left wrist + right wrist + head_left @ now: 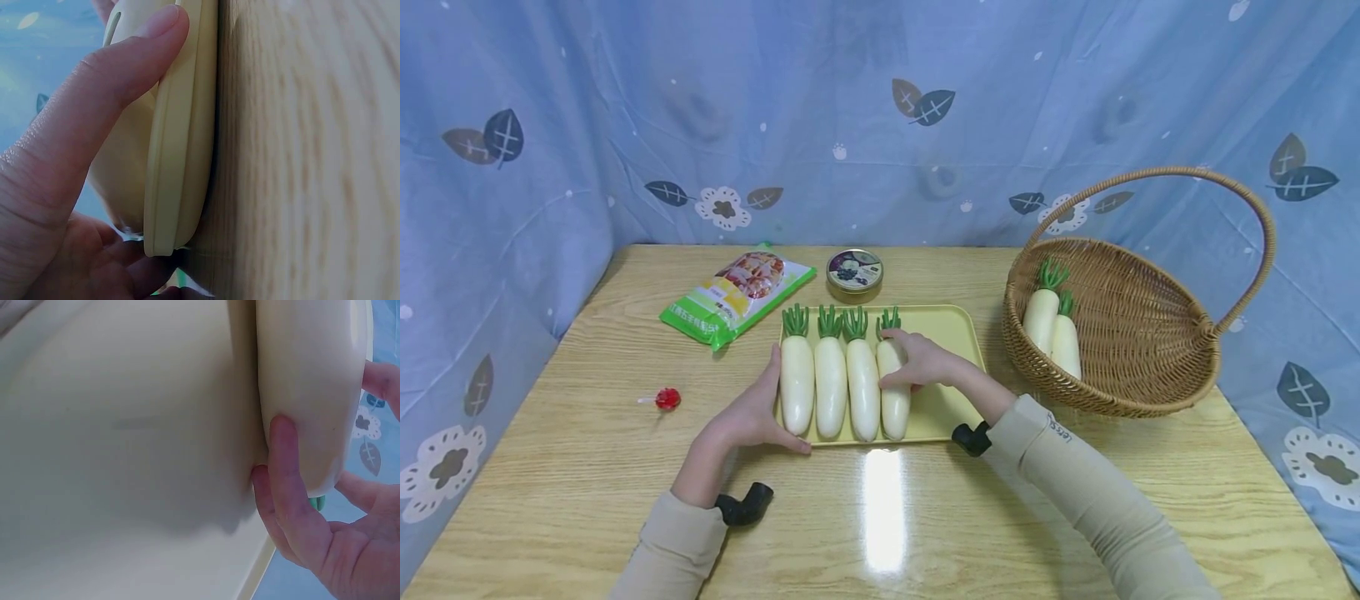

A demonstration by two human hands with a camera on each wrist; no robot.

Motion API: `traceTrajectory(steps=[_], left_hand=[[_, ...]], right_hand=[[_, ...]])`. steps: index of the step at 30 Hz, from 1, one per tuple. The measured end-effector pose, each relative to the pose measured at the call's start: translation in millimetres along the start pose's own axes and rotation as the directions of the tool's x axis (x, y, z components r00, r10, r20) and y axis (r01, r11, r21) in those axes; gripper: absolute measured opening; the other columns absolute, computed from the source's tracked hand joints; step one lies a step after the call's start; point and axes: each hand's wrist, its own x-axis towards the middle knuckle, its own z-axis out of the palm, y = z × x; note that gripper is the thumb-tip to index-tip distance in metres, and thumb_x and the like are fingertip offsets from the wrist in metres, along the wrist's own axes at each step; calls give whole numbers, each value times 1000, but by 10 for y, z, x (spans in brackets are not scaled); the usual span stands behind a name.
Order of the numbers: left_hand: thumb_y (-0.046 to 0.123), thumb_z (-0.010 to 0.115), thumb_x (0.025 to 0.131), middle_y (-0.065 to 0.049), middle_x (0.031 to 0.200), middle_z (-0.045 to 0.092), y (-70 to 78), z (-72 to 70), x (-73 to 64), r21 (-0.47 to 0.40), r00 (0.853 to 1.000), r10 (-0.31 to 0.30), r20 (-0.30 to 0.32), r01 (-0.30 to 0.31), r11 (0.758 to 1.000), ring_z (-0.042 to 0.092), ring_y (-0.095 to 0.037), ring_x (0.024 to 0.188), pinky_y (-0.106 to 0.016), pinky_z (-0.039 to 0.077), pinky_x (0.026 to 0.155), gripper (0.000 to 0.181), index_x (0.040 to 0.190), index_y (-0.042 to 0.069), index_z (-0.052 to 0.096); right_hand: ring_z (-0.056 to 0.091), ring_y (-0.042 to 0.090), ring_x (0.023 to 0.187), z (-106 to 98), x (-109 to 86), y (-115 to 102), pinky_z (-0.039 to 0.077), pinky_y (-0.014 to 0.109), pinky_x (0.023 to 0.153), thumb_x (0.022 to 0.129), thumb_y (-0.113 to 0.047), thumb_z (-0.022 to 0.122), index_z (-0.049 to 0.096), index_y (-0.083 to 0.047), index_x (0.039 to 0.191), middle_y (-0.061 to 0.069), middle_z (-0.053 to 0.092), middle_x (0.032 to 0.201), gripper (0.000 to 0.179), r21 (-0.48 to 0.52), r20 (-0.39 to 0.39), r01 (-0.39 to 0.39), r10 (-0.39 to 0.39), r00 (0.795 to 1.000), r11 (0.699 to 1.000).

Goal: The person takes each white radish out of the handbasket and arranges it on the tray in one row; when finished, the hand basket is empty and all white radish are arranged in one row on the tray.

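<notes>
Several white radishes [831, 387] with green tops lie side by side in the left part of a yellow tray [946, 333]. My left hand [751, 414] grips the tray at its near left corner. In the left wrist view its thumb [128, 65] presses over the tray's rim [167, 162], with the other fingers round the side. My right hand [927, 363] holds the rightmost white radish [895, 410] near its leafy end. The right wrist view shows fingers [289, 462] on one side of that radish [309, 375], the thumb across from them; it rests on the tray.
A wicker basket [1135, 350] with a tall handle stands tilted at the right, holding two white radishes [1041, 321]. Behind the tray are a round tin [854, 273] and a green-edged food packet [737, 296]. A red lollipop [667, 398] lies on the wooden table [587, 467] at left.
</notes>
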Motion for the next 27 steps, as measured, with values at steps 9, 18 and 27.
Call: traceTrajectory(steps=[9,18,27], left_hand=[[34,91,45,-23,149,-9,4,-3,-8,-4,1000,6,-1,-6,1000,2,-36,136,-48,11,109,151,140,-1,-20],[33,91,46,-26,148,-8,0,-2,-22,-7,1000,18,-4,-18,1000,2,-39,135,-50,11,108,150,140,-3,-20],[35,91,46,-26,148,-7,-7,-7,-17,2,1000,15,-5,-15,1000,3,-39,135,-50,12,108,150,140,-3,-20]], right_hand=[[60,21,76,-8,2,2,54,36,54,75,-16,75,21,-6,144,21,49,112,88,-7,5,1,-1,1000,1000],[57,26,86,-31,-52,-29,55,37,56,75,-16,75,23,-7,143,29,31,133,86,-19,2,-2,2,1000,1000],[59,25,67,-86,-123,-54,54,39,57,76,-15,74,23,-8,144,32,23,139,85,-15,-7,12,-12,1000,1000]])
